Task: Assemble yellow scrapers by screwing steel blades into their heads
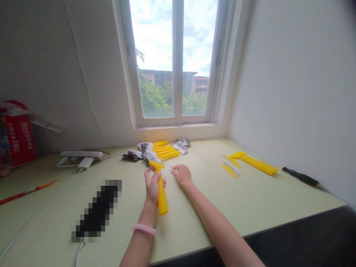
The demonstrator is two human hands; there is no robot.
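Yellow plastic handle (162, 196) sits in left hand (152, 185), tilted, with its wider head away from the person and its long end toward them. Left grip is closed around the shaft, and the fingers hide part of it. Right hand (181, 174) is just beside it, with a narrow pinch on a thin wire (168, 165) that runs toward the handle's head. The wire is very fine and blurry, its end is lost at the fingertips, and the exact contact is hard to make out. Both hands are over the counter (194, 222), below the window (178, 63).

Directly below the window: pile of yellow handles (165, 150), with small silver-and-black packets (136, 152) on either side. Packet contents can't be told. Right of the window: longer yellow piece (251, 163), flat yellow strips (229, 170), and a black-handled screwdriver (302, 177) near the wall. Left of the window: power strip (80, 155), white charger (85, 163), red pencil (26, 193), and red box (20, 139), cut off by the frame edge. Further left of the window and nearer the person: pixelated object (97, 211), blurred out, kind unreadable. Pink coil bracelet (144, 229) on left wrist.
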